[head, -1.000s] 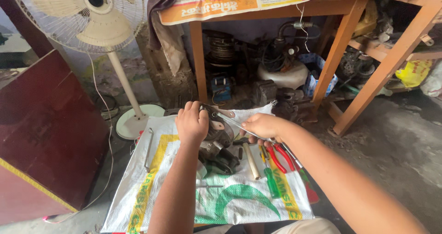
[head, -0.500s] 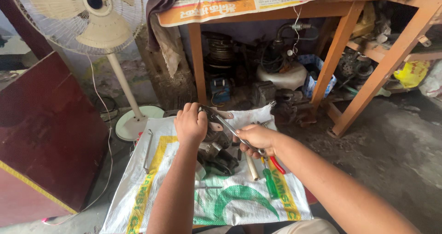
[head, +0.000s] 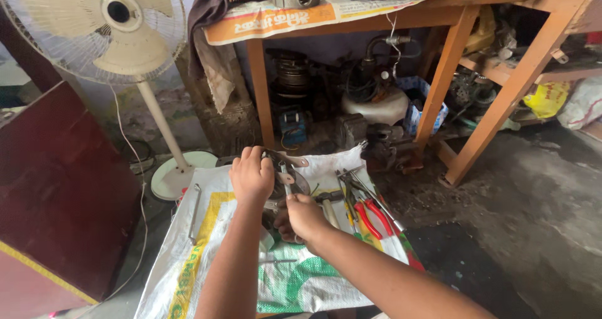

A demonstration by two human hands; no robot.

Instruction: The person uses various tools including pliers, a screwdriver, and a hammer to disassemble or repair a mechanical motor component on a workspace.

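Note:
My left hand (head: 252,176) rests palm down on a dark metal motor part (head: 295,182) that sits on a white woven sack (head: 207,231) spread on the floor. My right hand (head: 305,217) is closed around a slim metal hand tool (head: 286,178) whose tip points up at the part, just right of my left hand. Most of the part is hidden under both hands.
Red-handled pliers (head: 370,215), a hammer (head: 327,203) and other tools lie on the sack's right side; a spanner (head: 195,211) lies at its left. A pedestal fan (head: 119,30), a dark red board (head: 56,187) and an orange wooden table (head: 451,55) over machine parts surround it.
My right hand has pulled back toward me and to the left, bringing the slim tool upright against the motor part. My left hand stays on the part.

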